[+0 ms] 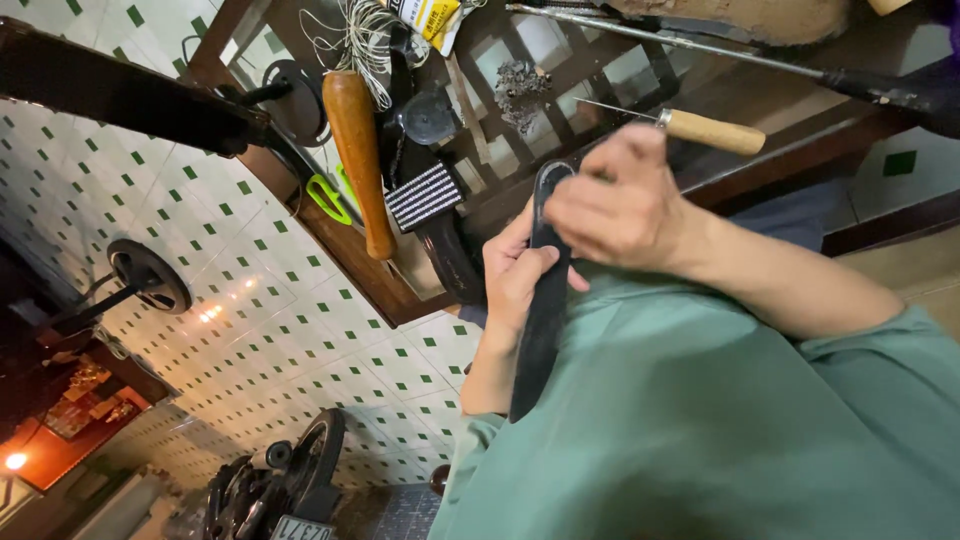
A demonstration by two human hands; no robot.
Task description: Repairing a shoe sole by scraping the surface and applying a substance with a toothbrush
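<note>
Both my hands hold a long, flat black strip (540, 320), like a strap or a thin sole, upright in front of my green shirt. My left hand (515, 280) wraps around its middle from the left side. My right hand (620, 210) closes its fingertips on the rounded upper end of the strip. Just behind my right hand, a wooden-handled awl (712, 131) lies on the dark wooden bench (800, 150); whether my fingers touch it I cannot tell.
On the bench lie a long wooden handle (358, 150), green scissors (328, 198), a black-and-white striped brush (424, 196), a tangle of thread (366, 40) and a long metal rod (680, 45). A motorbike (290, 485) stands on the green-dotted tile floor (250, 300).
</note>
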